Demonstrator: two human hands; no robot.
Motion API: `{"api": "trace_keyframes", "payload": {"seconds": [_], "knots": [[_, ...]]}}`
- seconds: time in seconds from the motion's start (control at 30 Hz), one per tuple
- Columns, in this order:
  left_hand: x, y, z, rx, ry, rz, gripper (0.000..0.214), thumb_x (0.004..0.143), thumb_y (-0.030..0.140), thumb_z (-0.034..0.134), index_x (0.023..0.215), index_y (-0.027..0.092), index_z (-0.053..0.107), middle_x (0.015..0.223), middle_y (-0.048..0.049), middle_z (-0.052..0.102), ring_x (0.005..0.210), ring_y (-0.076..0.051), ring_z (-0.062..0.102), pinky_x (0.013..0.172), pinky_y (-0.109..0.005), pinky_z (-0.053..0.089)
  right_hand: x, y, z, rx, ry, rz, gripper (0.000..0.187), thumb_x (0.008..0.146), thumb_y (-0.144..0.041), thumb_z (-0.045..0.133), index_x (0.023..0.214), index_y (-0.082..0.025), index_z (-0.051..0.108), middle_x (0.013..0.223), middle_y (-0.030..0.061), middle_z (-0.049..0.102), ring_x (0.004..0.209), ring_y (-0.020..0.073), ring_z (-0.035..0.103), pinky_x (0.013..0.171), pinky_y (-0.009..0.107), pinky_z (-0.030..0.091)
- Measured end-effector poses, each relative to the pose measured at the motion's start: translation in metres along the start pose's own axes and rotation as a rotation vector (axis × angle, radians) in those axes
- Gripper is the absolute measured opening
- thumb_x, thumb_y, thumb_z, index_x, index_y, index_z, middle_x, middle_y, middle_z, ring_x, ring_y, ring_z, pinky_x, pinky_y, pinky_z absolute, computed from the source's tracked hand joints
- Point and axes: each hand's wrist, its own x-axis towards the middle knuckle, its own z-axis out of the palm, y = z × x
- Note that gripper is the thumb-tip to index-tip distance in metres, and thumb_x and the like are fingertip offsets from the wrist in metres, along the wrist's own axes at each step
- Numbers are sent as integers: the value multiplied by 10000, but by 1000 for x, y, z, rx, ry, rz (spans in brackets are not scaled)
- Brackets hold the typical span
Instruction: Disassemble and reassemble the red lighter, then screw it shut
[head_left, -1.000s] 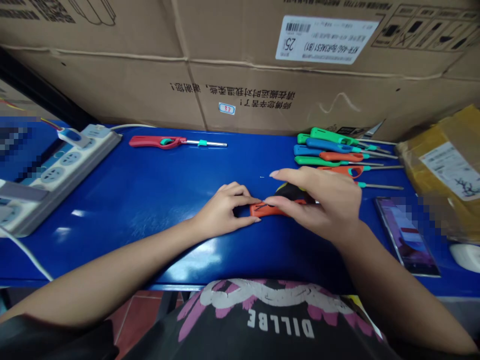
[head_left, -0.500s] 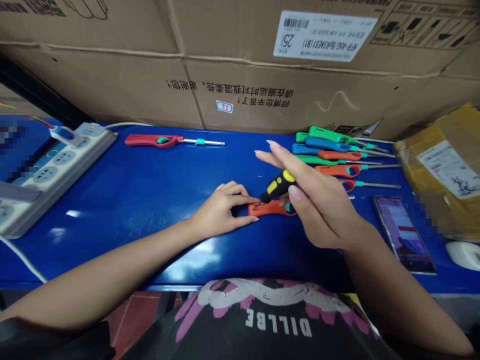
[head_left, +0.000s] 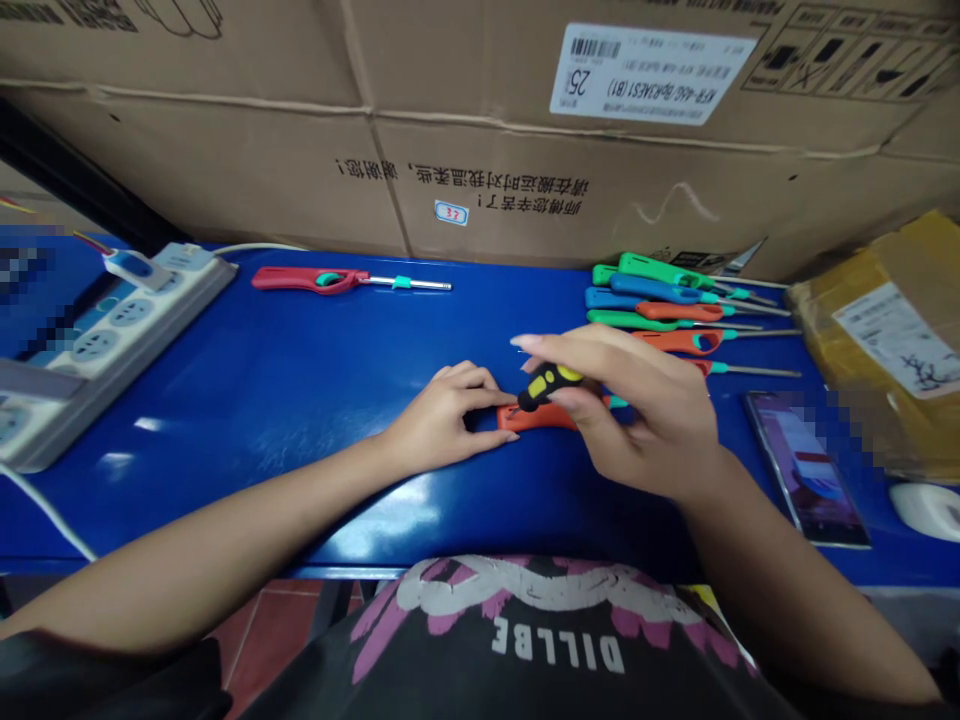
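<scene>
An orange stick lighter point(head_left: 536, 416) lies on the blue table point(head_left: 300, 380) in front of me. My left hand point(head_left: 450, 420) is closed, its fingertips pinching the lighter's left end against the table. My right hand point(head_left: 637, 410) is closed round a small black and yellow screwdriver point(head_left: 546, 383), whose tip points down at the lighter's left end. The rest of the lighter is hidden under my right hand.
A heap of green, blue and orange stick lighters point(head_left: 675, 310) lies at the back right, a single red one point(head_left: 315, 280) at the back left. A power strip point(head_left: 112, 340) is at the left, a phone point(head_left: 806, 470) and a yellow parcel point(head_left: 885, 340) at the right. Cardboard boxes point(head_left: 480, 130) wall the back.
My right hand lifted off the lighter with the screwdriver showing, then lowered again so the tip points at the lighter's left end. My left hand stayed still.
</scene>
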Motion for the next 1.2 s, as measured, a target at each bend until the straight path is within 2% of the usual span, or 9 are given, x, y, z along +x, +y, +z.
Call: {"api": "trace_keyframes", "payload": {"seconds": [0.07,0.13,0.27,0.37,0.47,0.67,0.83,1.03,1.2], "knots": [[0,1,0,-8,7,-1,294,866,399,776,1103,228,749,990,-34,696,937,-201,616,874,-370,447,0,1,2,-112,102,-27,235,951,-307,668,1174,-237,695,893,11,725,736,128,653,690,251,538],[1,1,-1,-6,7,0,288,865,397,778,1098,229,751,958,-28,689,915,-194,612,856,-360,444,0,2,2,-176,139,-26,272,939,-356,680,1180,-231,705,921,35,725,792,151,670,699,260,546],[1,1,-2,6,-4,2,310,863,410,777,1110,225,749,965,-31,690,917,-198,608,855,-363,440,-1,3,-4,25,-35,40,408,1021,-221,468,1416,-225,569,1239,90,698,1128,205,660,933,345,557],[1,1,-2,14,-7,-3,301,864,415,774,1101,231,752,980,-34,692,928,-202,607,868,-370,442,0,3,-5,46,-41,19,390,1003,-198,511,1376,-273,595,1164,47,722,1025,178,684,900,334,566],[0,1,-2,20,-5,-12,278,872,419,765,1081,235,754,976,-35,691,925,-201,613,865,-369,446,0,0,-5,-157,28,22,341,973,-284,620,1313,-292,650,988,23,731,850,159,684,770,290,570],[1,1,-1,5,-10,-2,272,882,408,751,1080,221,741,1086,-62,710,1011,-234,627,930,-412,466,-1,-9,-10,-147,-211,23,537,1009,-174,441,1541,-239,414,1437,62,612,1130,179,669,778,262,563],[0,0,0,10,15,3,276,872,396,762,1073,208,738,1068,-66,702,1014,-238,630,919,-414,477,-1,-10,-6,-321,-58,10,358,1001,-328,584,1353,-274,624,984,7,739,747,124,674,636,252,505],[0,1,-1,-16,11,4,256,869,384,760,1055,208,747,1048,-65,707,996,-241,636,944,-437,478,-3,-10,-7,-38,-164,18,497,1010,-153,434,1487,-282,488,1378,54,649,1083,159,681,820,276,565],[0,1,-1,-13,3,-10,251,892,385,733,1072,211,742,1004,-58,707,957,-227,629,883,-403,480,-3,-7,-2,-202,26,-49,291,971,-298,633,1257,-267,681,939,19,720,784,137,676,700,268,544]]}}
